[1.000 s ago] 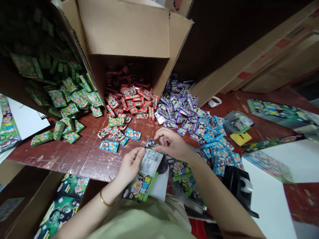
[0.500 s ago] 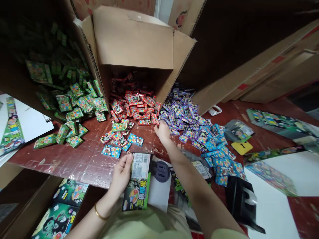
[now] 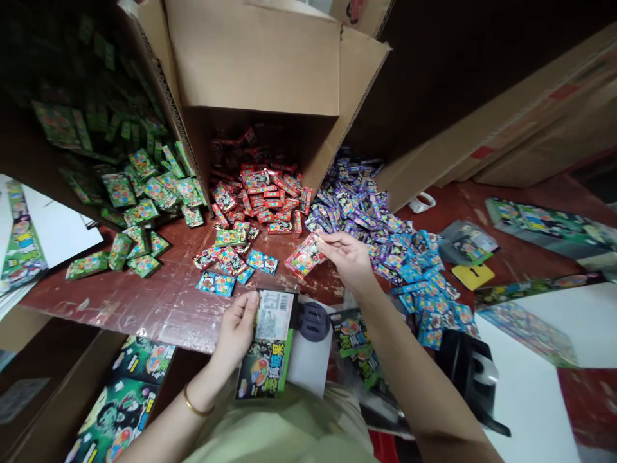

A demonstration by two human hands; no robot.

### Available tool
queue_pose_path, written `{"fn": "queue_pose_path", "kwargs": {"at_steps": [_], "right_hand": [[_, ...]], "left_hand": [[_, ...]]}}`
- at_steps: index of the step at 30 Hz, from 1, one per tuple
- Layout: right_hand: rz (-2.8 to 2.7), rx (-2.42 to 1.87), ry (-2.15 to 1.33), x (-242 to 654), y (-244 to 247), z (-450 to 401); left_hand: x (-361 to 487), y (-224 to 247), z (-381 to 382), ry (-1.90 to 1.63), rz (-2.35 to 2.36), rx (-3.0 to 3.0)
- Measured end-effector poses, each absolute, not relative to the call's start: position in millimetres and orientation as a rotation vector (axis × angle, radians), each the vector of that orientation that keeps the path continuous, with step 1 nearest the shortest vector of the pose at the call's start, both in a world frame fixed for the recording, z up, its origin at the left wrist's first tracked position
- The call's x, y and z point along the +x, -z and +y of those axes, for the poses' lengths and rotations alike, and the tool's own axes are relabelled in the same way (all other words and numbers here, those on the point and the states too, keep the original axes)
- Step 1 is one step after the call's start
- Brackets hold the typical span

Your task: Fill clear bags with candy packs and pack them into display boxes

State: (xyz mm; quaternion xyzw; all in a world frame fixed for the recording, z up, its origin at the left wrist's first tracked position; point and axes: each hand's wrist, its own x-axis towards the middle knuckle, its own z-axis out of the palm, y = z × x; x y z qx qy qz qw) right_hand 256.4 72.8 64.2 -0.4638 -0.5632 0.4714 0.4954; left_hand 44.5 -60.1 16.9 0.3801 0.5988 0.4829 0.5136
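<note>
Between the thumb and fingers of my right hand (image 3: 348,256) is a red candy packet (image 3: 304,255), held just above the table in front of the red pile. My left hand (image 3: 240,326) grips the upper left edge of a black and green printed candy bag (image 3: 267,350) with a white label, close to my body. Beyond both hands lie red packets (image 3: 270,196) spilling from a cardboard box (image 3: 260,64). Purple packets (image 3: 349,202) and blue packets (image 3: 429,283) spread to the right. A small mixed heap (image 3: 231,260) of red, green and blue packets lies ahead of my left hand.
Green packets (image 3: 159,193) spill from a dark box at left. A black device (image 3: 465,379), a yellow piece (image 3: 473,276) and a white cup-like ring (image 3: 421,203) sit at right. A dark round object (image 3: 314,321) lies beside the held bag. Printed green sheets (image 3: 116,418) show lower left.
My right hand has drawn back from the edge of the red pile, moving right and nearer, and a red packet now shows in its fingers. My left hand keeps holding the bag.
</note>
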Motion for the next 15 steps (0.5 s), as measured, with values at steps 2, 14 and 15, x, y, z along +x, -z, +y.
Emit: {"fn": "queue_pose_path", "kwargs": {"at_steps": [2,14,15], "right_hand": [[-1.543,-1.073,-1.121,246.7,-73.5,70.4],[-2.399,-0.591,-1.432,210.8,-107.9,83.6],[-2.418,-0.593,-1.411,210.1,-109.0,84.9]], "left_hand": [[46.5,-21.2,-62.1,-1.157,1.453,0.947],[57.9,-29.5,-68.0,-1.115,1.398,1.089],[58.0,-29.6,-67.7,-1.117,1.395,1.091]]}}
